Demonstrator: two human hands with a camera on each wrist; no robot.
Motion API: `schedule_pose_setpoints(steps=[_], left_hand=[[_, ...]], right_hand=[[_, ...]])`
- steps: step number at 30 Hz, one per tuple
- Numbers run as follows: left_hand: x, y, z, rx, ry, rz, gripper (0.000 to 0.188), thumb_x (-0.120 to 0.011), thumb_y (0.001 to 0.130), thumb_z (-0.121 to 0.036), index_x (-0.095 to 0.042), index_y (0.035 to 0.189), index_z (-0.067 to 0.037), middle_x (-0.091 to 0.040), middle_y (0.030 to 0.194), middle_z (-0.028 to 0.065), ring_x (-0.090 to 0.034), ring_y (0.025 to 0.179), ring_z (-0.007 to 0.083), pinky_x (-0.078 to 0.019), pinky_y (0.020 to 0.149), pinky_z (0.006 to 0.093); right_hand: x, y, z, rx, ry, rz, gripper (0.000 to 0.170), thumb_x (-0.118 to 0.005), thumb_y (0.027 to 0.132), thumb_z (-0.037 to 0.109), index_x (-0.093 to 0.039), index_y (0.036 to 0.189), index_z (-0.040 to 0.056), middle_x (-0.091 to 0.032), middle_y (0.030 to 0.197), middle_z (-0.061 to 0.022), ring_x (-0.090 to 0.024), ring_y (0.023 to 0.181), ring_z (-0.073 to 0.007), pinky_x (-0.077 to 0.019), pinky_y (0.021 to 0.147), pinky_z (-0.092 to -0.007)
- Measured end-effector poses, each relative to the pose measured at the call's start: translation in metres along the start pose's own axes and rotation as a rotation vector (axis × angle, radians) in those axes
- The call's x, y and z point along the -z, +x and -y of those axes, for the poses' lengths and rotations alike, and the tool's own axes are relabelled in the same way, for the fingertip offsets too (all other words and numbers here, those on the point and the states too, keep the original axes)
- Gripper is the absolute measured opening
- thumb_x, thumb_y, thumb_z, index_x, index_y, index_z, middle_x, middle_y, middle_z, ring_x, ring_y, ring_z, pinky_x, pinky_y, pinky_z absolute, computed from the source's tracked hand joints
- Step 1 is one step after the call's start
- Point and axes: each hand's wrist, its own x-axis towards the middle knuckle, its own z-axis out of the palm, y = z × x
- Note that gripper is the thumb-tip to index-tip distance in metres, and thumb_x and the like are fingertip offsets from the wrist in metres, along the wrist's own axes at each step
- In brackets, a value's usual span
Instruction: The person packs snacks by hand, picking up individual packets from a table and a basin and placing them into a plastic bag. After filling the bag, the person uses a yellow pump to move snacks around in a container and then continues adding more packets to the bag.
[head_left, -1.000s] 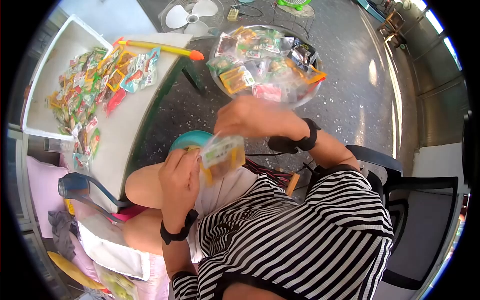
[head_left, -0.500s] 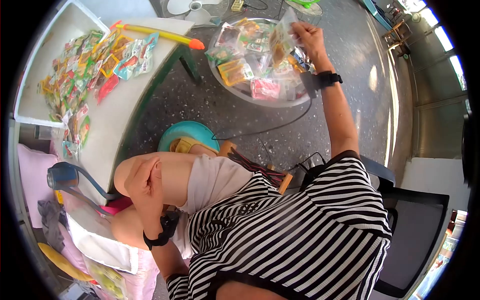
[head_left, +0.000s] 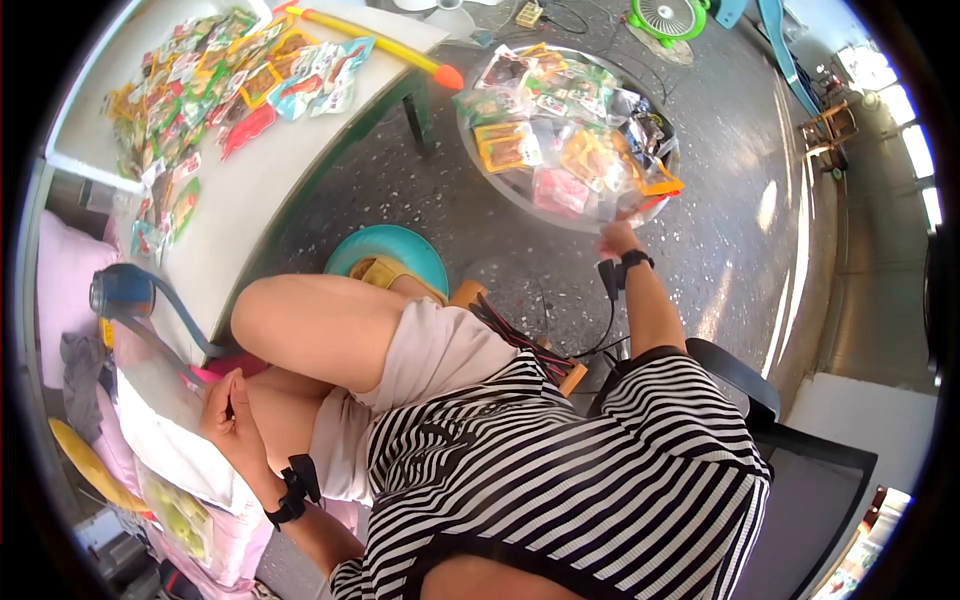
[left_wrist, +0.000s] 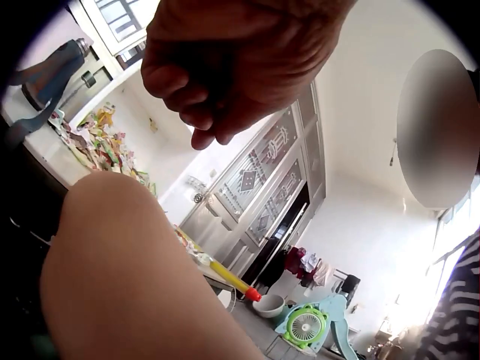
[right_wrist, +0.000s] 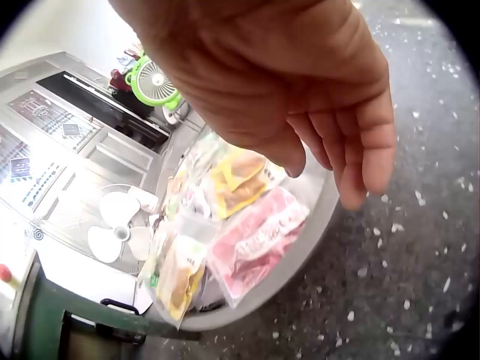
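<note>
My right hand (head_left: 620, 240) is at the near right edge of a round basin (head_left: 550, 218) full of clear-bagged packets. In the right wrist view the fingers of this hand (right_wrist: 322, 97) hang relaxed with nothing between them, above the basin rim (right_wrist: 300, 264). A pink packet (right_wrist: 259, 240) lies inside near that rim, beside yellow-orange packets (right_wrist: 240, 180). My left hand (head_left: 232, 420) is by my bent leg, far from the basin. Its fingers (left_wrist: 187, 101) are loosely curled, with no object visible in them.
On the table (head_left: 300, 165) at the left stand a white foam box (head_left: 90, 172) with many small packets and a yellow stick (head_left: 370, 43). A teal round item (head_left: 420, 255) is under my foot. A green fan (head_left: 668, 15) stands beyond the basin.
The right hand has let go of the clear bag and drawn back from above the basin to its near edge. The left hand has moved down and left. The head view has shifted.
</note>
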Motion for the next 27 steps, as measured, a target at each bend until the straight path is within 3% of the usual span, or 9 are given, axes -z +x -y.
schedule_pose_setpoints(steps=[4,5,8,13,16,19,21,23,27], left_hand=[[0.023,-0.026,0.031,0.130,0.019,-0.105,0.008,-0.060,0.085,0.000,-0.063,0.090,0.006,-0.061,0.077,0.0103,-0.054,0.066,0.0156,-0.0437,0.062,0.0256],[0.030,-0.032,0.045,0.077,0.070,-0.157,0.008,-0.060,0.084,0.000,-0.063,0.090,0.006,-0.062,0.077,0.0116,-0.055,0.067,0.0166,-0.0446,0.063,0.0265],[0.056,-0.057,0.071,0.230,0.190,-0.260,0.009,-0.063,0.082,-0.001,-0.064,0.088,0.005,-0.062,0.074,0.0140,-0.056,0.063,0.0178,-0.0455,0.062,0.0278],[0.100,-0.112,0.137,0.380,0.297,-0.549,0.012,-0.064,0.083,-0.005,-0.068,0.091,0.003,-0.065,0.075,0.0083,-0.055,0.062,0.0112,-0.0447,0.059,0.0250],[0.125,-0.138,0.173,0.501,0.517,-0.642,0.017,-0.065,0.079,-0.008,-0.069,0.092,0.001,-0.066,0.079,0.0155,-0.062,0.066,0.0223,-0.0478,0.062,0.0308],[0.138,-0.146,0.205,0.574,0.692,-0.627,0.025,-0.067,0.078,-0.011,-0.069,0.101,-0.002,-0.062,0.080,0.0140,-0.059,0.067,0.0255,-0.0475,0.063,0.0345],[0.142,-0.142,0.220,0.550,0.763,-0.515,0.031,-0.069,0.076,-0.016,-0.068,0.106,-0.007,-0.059,0.096,0.0154,-0.055,0.094,0.0340,-0.0462,0.079,0.0414],[0.139,-0.129,0.225,0.609,0.806,-0.373,0.035,-0.069,0.076,-0.019,-0.067,0.109,-0.010,-0.059,0.099,0.0153,-0.054,0.098,0.0339,-0.0467,0.081,0.0421],[0.135,-0.121,0.255,0.779,0.629,-0.281,0.020,-0.070,0.071,-0.023,-0.074,0.086,-0.009,-0.064,0.092,0.0155,-0.058,0.091,0.0332,-0.0485,0.080,0.0409]], right_hand=[[-0.020,-0.007,-0.010,0.085,-0.015,0.276,0.016,-0.056,0.088,0.023,-0.059,0.095,0.0092,-0.067,0.082,-0.0108,-0.067,0.065,-0.0207,-0.0550,0.051,-0.0333],[-0.018,0.003,-0.010,0.306,-0.221,0.415,0.018,-0.056,0.088,0.026,-0.059,0.093,0.0088,-0.068,0.084,-0.0100,-0.066,0.064,-0.0183,-0.0545,0.051,-0.0309],[-0.051,-0.025,0.032,0.115,-0.146,0.232,0.019,-0.056,0.089,0.026,-0.060,0.093,0.0083,-0.068,0.085,-0.0089,-0.066,0.068,-0.0151,-0.0519,0.052,-0.0268],[-0.089,-0.058,0.075,0.239,-0.156,0.414,0.025,-0.058,0.088,0.031,-0.060,0.098,0.0078,-0.068,0.087,-0.0061,-0.062,0.069,-0.0128,-0.0486,0.057,-0.0260],[-0.112,-0.063,0.087,0.304,-0.227,0.489,0.028,-0.059,0.088,0.032,-0.060,0.101,0.0069,-0.068,0.087,-0.0058,-0.062,0.072,-0.0129,-0.0499,0.063,-0.0283],[-0.135,-0.068,0.092,0.330,-0.254,0.521,0.024,-0.059,0.088,0.029,-0.061,0.097,0.0067,-0.067,0.086,-0.0062,-0.062,0.070,-0.0126,-0.0505,0.061,-0.0271],[-0.148,-0.079,0.096,0.305,-0.232,0.535,0.022,-0.060,0.087,0.026,-0.061,0.097,0.0058,-0.068,0.084,-0.0077,-0.063,0.067,-0.0126,-0.0528,0.056,-0.0263],[-0.157,-0.100,0.098,0.303,-0.233,0.549,0.020,-0.060,0.086,0.024,-0.062,0.096,0.0057,-0.068,0.082,-0.0081,-0.064,0.065,-0.0123,-0.0538,0.053,-0.0254],[-0.160,-0.115,0.095,0.333,-0.274,0.559,0.020,-0.060,0.086,0.025,-0.062,0.095,0.0064,-0.067,0.080,-0.0065,-0.064,0.065,-0.0115,-0.0533,0.052,-0.0245]])
